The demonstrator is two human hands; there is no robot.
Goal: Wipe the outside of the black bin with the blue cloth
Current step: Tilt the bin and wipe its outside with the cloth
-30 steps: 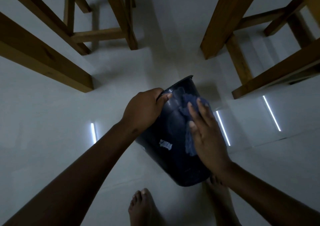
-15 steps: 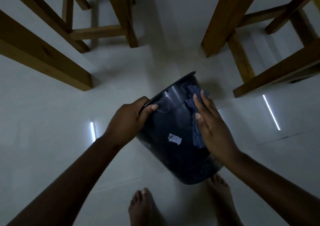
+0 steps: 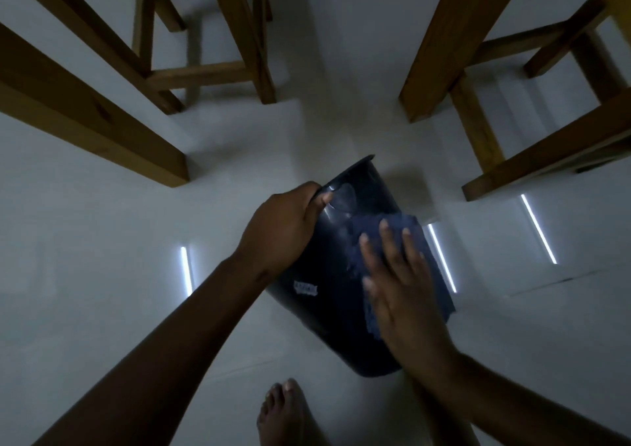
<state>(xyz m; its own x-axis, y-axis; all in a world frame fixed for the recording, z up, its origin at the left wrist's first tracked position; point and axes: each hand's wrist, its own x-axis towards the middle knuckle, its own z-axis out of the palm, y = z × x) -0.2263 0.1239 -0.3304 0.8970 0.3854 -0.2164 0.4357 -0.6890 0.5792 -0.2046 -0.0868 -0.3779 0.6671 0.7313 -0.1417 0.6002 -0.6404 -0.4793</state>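
From the head camera, you are holding the black bin [image 3: 327,275] tipped off the white floor [image 3: 102,309], its mouth pointing away from you and its base down near your bare foot [image 3: 290,411]. Your left hand [image 3: 283,227] is clamping its grip on the rim, thumb over the outside edge, while your right hand [image 3: 399,288] is lying flat, fingers spread and not closed around anything, pressing the blue cloth [image 3: 396,234] against the wall that is facing you. The likeliest slip, as I am judging it, is the cloth: nothing is pinching it, so a quick stroke could be leaving it bunching under your palm or sliding off the curved wall. The rim hold looks narrow, so a hard push from the right could be twisting the bin out of your left hand. The white label [image 3: 305,288] could be catching and peeling under the cloth. The wooden furniture legs [image 3: 440,46] are standing apart from the bin, yet swinging it forward could be knocking the rim against them.
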